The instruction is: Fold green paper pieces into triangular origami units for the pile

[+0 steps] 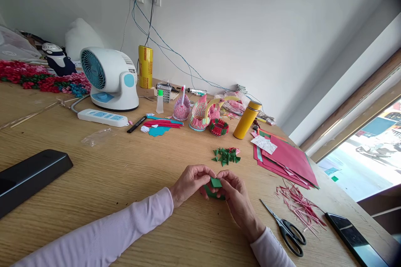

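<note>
Between my two hands is a small folded piece of green paper (216, 182). My left hand (191, 181) pinches its left side with thumb and forefinger. On the other side, the fingers of my right hand (236, 196) are closed on the same piece. More green paper (214, 193) shows beneath it, partly hidden by my fingers. Just beyond my hands lies a pile of folded green paper triangles (226, 156), with a little pink paper at its edge. Black-handled scissors (285, 229) rest to the right of my right hand.
Thin red paper strips (297, 206) and a phone (354, 235) lie at right, below stacked red paper sheets (291, 158). Behind stand a yellow bottle (247, 120), a red-green paper basket (219, 127), folded-paper swans (200, 114) and a white fan (109, 79). A black case (34, 179) sits left.
</note>
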`<state>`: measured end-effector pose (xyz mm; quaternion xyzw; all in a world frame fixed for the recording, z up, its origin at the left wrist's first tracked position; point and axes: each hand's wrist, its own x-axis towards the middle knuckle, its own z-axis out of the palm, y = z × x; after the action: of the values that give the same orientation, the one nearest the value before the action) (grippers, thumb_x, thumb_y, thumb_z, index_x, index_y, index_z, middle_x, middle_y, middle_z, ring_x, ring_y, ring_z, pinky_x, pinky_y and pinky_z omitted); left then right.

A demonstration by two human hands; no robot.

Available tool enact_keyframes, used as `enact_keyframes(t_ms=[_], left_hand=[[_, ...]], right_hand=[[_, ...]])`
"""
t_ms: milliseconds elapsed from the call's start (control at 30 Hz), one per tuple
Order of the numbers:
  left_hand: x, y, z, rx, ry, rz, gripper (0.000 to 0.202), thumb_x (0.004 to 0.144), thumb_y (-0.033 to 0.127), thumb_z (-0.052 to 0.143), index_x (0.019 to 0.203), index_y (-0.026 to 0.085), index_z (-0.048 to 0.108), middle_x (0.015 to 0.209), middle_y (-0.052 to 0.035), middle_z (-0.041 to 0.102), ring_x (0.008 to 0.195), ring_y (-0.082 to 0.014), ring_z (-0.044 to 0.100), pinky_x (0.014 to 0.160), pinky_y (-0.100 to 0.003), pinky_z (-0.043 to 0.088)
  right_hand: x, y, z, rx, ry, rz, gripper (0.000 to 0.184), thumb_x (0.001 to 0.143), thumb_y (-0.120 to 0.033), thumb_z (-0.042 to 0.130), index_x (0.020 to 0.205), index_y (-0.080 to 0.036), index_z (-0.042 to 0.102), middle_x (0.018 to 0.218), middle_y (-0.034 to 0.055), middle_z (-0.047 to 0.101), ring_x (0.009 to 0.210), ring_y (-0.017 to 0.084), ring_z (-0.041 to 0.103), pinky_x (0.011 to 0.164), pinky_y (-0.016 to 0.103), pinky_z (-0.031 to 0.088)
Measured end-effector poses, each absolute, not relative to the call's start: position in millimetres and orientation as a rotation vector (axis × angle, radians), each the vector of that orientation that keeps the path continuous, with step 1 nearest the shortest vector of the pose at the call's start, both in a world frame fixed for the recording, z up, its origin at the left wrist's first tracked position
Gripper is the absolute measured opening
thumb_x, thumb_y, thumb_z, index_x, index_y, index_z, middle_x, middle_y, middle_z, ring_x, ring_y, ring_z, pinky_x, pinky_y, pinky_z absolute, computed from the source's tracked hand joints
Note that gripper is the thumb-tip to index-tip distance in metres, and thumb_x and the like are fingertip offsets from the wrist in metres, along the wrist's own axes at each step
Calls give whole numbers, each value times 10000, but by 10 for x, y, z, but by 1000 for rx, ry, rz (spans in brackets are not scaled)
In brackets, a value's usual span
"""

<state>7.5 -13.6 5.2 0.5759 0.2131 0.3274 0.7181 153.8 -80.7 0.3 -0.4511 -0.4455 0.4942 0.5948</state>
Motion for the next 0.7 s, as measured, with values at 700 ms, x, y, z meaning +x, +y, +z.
enact_keyframes(t_ms=[700], left_hand=[[50, -167, 11, 1540, 559, 814, 309, 797, 348, 557, 1012, 127, 558, 643, 22, 492, 532, -98, 484, 419, -180, 401]], right_hand=[[1568, -782, -80, -1202, -1166, 888, 241, 749, -396, 684, 812, -172, 624, 606, -4, 591, 512, 106, 509, 463, 210, 402]])
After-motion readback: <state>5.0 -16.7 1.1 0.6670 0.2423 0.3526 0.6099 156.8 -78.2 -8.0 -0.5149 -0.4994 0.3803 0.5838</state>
